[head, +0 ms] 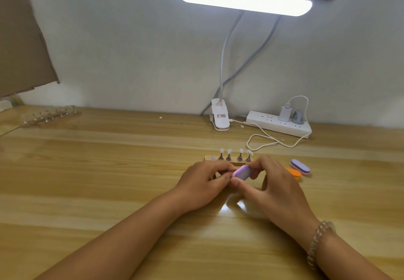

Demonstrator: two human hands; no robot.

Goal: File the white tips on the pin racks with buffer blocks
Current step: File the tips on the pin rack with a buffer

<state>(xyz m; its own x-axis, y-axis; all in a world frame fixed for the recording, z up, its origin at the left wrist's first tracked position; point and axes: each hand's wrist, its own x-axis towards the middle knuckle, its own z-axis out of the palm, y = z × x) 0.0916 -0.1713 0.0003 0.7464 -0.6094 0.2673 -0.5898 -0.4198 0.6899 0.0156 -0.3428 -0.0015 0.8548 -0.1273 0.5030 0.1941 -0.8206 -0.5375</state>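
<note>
Lilac, round-ended buffer block (242,173) is pinched in the right hand (273,184), just before the wooden pin rack (232,163) bearing four white tips (229,151). The left hand (202,181) curls against the block's end; its grip cannot be told.

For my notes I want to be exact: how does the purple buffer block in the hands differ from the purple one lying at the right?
The held block is gripped by the right hand, its end meeting fingertips of the left hand; the lying block rests untouched on the table. The held block is before the pin rack; the lying block is beside an orange block. Both are purple with rounded ends.
</note>
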